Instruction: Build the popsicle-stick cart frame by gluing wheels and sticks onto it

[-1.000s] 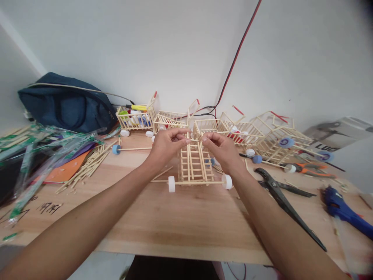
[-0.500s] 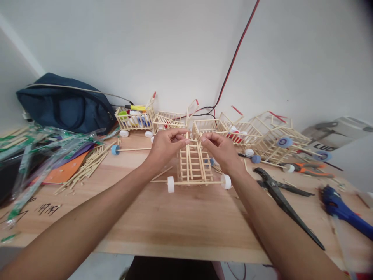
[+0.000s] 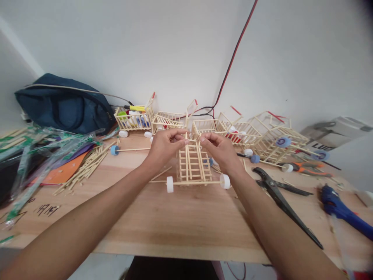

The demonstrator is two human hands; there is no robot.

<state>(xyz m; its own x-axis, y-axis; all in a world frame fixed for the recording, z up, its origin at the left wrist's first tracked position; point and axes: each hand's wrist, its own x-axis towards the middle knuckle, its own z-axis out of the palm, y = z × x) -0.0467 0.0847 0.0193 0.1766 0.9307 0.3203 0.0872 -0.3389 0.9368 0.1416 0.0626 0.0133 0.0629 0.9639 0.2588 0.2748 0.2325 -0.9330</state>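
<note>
A small cart built of thin wooden sticks (image 3: 194, 165) stands in the middle of the wooden table (image 3: 180, 221), with a stick axle and two white wheels (image 3: 225, 181) at its near end. My left hand (image 3: 164, 147) pinches the far top edge of the cart on the left. My right hand (image 3: 221, 151) pinches the same edge on the right. The fingertips of both hands nearly meet above the cart.
Several finished stick carts (image 3: 233, 132) line the wall behind. A dark blue bag (image 3: 64, 105) lies at the back left, plastic packets and loose sticks (image 3: 84, 167) at the left. Black cutters (image 3: 282, 198), orange pliers (image 3: 305, 166) and a blue glue gun (image 3: 340, 210) lie at the right.
Both hands stay pinched on the cart's top edge. The view has only shifted slightly.
</note>
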